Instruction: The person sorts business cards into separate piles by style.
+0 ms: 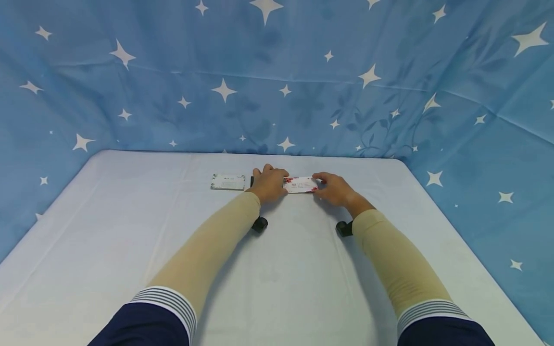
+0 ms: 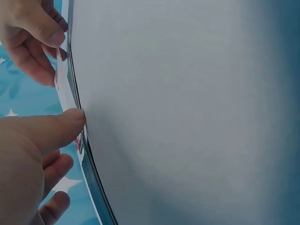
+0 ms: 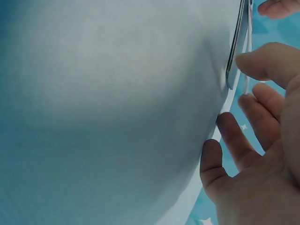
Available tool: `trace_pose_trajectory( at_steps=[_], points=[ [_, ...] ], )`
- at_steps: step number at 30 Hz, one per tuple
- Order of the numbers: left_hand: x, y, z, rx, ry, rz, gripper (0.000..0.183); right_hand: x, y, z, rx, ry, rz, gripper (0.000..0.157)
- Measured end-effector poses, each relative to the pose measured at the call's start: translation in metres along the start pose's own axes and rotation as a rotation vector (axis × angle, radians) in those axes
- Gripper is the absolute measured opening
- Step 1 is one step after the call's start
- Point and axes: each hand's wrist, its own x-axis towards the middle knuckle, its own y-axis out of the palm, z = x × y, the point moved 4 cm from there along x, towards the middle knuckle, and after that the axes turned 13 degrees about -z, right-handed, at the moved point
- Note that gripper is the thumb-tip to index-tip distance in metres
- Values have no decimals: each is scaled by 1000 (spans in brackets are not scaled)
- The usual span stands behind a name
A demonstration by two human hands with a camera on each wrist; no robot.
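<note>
A white business card [image 1: 301,184] with red flowers at its ends lies near the table's far edge, between the two hands. My left hand [image 1: 268,185] pinches its left end, thumb on the near edge, and hides part of that end. At the right end, my right hand [image 1: 335,189] holds the card between thumb and fingers. In the left wrist view the card [image 2: 62,86] stands slightly tilted over a thin dark-edged layer. A second card [image 1: 228,182], white with green leaves at the corners, lies flat to the left. Something small and black [image 1: 252,181] shows beside the left hand, mostly hidden.
A white cloth covers the table [image 1: 277,269]. Behind it and to the right hangs a blue curtain [image 1: 277,115] with white stars. Black wrist-worn devices [image 1: 259,225] sit under both forearms.
</note>
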Motion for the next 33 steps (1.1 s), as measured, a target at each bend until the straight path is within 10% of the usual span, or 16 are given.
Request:
trace_pose_trajectory(
  at_steps=[33],
  points=[
    [4,4,-3,10,-30,69,50,5,8,6,-67,-2,3,60]
  ],
)
